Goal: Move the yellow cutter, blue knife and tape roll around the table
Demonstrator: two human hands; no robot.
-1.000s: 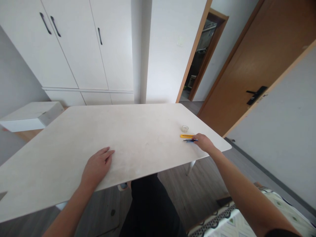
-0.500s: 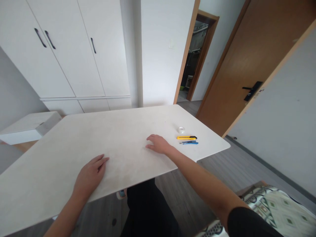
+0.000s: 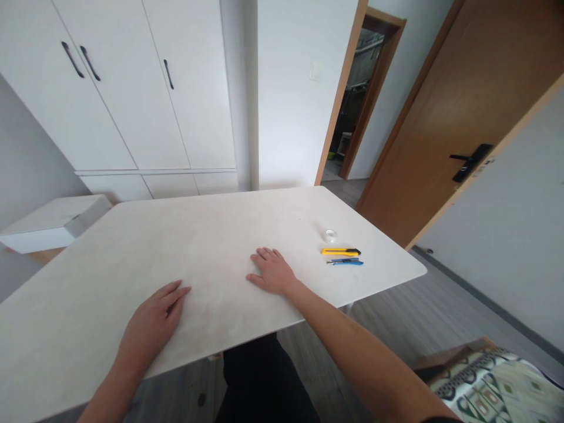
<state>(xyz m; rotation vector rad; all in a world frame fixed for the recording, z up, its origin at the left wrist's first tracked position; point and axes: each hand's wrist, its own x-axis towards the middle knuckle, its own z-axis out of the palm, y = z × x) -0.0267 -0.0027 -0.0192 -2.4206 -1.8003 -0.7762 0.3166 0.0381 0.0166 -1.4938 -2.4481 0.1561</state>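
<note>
Both my hands lie flat on a pale table (image 3: 211, 235). My left hand (image 3: 152, 320) rests palm down near the front edge, fingers stretched out, holding nothing. My right hand (image 3: 271, 271) lies palm down near the table's middle, fingers spread and empty. To the right of it, a short gap away, lie a yellow utility knife (image 3: 340, 251) and a blue pen-like tool (image 3: 345, 262) side by side. Just behind them stands a small clear tape roll (image 3: 331, 235).
White cupboards (image 3: 132, 88) fill the wall behind the table. A low white bench (image 3: 53, 220) stands at the left. A brown door (image 3: 458, 111) stands open at the right beside a doorway. A patterned cushion (image 3: 493, 382) shows at the lower right.
My right hand let go of the blue tool at the right edge and moved left to lie flat near the table's middle. My left hand stayed flat.
</note>
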